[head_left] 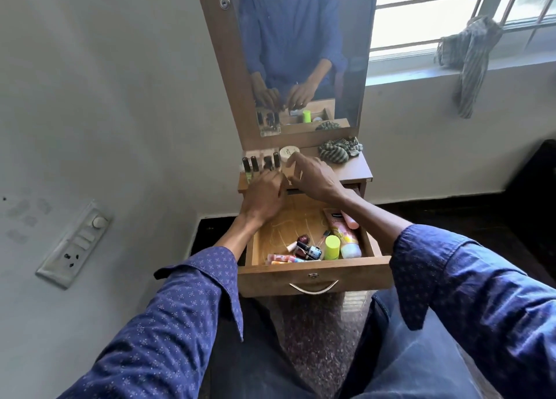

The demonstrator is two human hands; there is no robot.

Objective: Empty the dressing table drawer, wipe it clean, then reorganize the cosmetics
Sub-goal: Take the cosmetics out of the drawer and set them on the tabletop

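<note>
Grey wall and a tall mirror [304, 56] back the little dressing table [352, 170], where the left hand [264, 197] rests flat, fingers relaxed, by a clear rack of dark tubes [260, 162]. Beside it the right hand [313, 177] pinches something small near a round jar [289, 153]; what, I cannot tell. Below, the open drawer [316, 271] holds cosmetics [319, 246] bunched at its front, so set each piece upright and steady the rack.
</note>
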